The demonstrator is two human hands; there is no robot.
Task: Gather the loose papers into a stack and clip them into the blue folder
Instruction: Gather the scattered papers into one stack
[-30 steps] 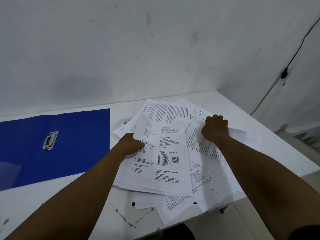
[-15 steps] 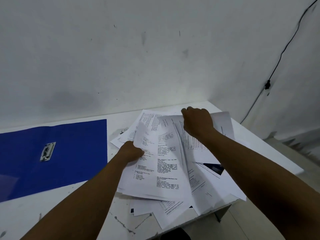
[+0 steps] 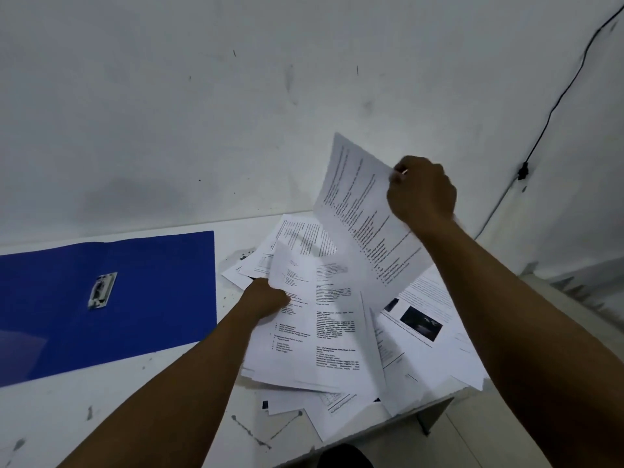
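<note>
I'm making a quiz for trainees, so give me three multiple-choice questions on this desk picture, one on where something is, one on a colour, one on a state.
1. Where does the folder lie relative to the papers?
A. to their left
B. on top of them
C. to their right

2. What colour is the folder?
A. red
B. blue
C. green

3. What is the right hand doing?
A. resting flat on the table
B. pressing the folder's clip
C. holding a lifted sheet

Answers: 1 A, it lies open left of the pile. 2 B, its surface is plainly blue. 3 C, its fingers grip a sheet raised above the pile.
</note>
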